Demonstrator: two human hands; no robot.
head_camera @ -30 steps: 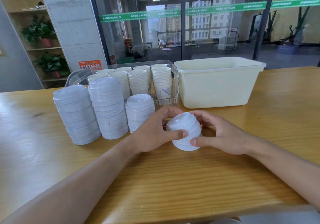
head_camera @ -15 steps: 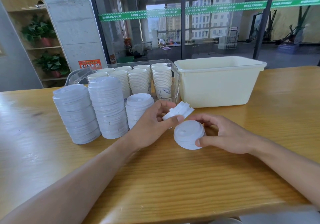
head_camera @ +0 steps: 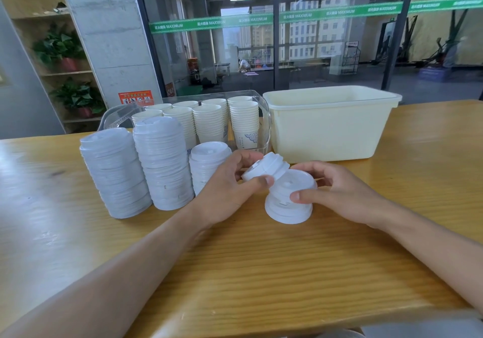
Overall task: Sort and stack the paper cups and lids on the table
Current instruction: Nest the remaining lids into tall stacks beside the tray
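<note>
My left hand (head_camera: pixel 230 188) pinches a few white lids (head_camera: pixel 266 167), tilted and lifted just above a short stack of white lids (head_camera: pixel 287 204) on the wooden table (head_camera: pixel 261 272). My right hand (head_camera: pixel 337 191) grips that short stack from the right, thumb on its front. To the left stand three lid stacks: a leaning one (head_camera: pixel 115 173), the tallest (head_camera: pixel 164 165) and a shorter one (head_camera: pixel 206 162) partly hidden by my left hand. Paper cup stacks (head_camera: pixel 209 120) fill a clear tray (head_camera: pixel 264 118) behind them.
A cream plastic bin (head_camera: pixel 329 126) stands at the back right, touching the clear tray's right side. A glass wall runs behind the table. Bare wood lies in front of my arms and to the far left and right.
My left hand lifted the top few lids off the short stack and tilted them up to the left. My right hand stayed on the lower lids.
</note>
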